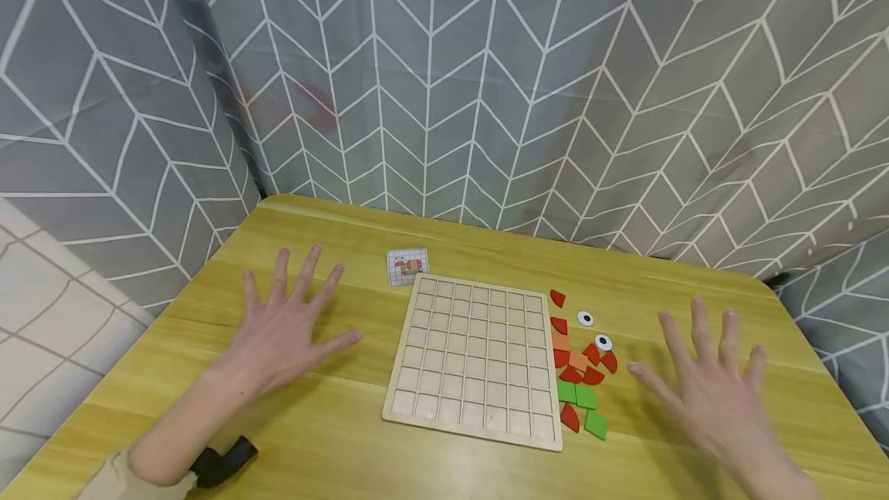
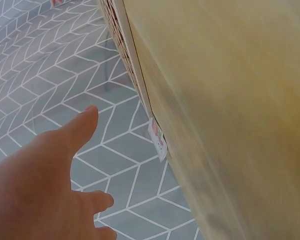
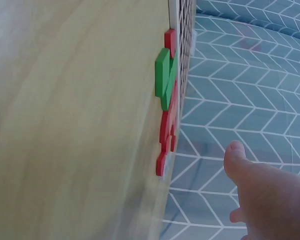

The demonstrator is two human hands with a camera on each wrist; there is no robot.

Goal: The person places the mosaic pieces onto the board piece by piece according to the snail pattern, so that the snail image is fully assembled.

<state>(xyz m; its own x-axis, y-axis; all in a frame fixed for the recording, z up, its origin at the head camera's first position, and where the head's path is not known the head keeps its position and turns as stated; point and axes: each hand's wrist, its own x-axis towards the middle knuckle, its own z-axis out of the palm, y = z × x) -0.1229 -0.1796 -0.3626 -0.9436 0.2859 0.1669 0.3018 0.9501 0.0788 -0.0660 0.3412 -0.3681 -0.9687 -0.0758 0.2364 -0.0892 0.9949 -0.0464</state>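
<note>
From my end, I have both hands held over the counter (image 1: 312,446), the left hand (image 1: 281,338) left of the gridded board (image 1: 475,346) and the right hand (image 1: 718,400) to the right of the loose pieces. The fingers of each are straight and spread apart, gripping nothing.

Between the board and my right hand lie red pieces (image 1: 570,417), orange pieces (image 1: 578,361), green pieces (image 1: 596,424) and two eye discs (image 1: 603,342), some right beside the board's edge. The pattern card (image 1: 407,267) lies by the board's far-left corner. Every piece I can see is outside the grid, so I judge this a ready stance, with placing not yet begun.

Picking one up would call for bringing my right hand left and down, then closing thumb and finger on a thin edge. The red pieces are bunched, so I could easily nudge a neighbour; the nearest green one looks simpler to isolate.
</note>
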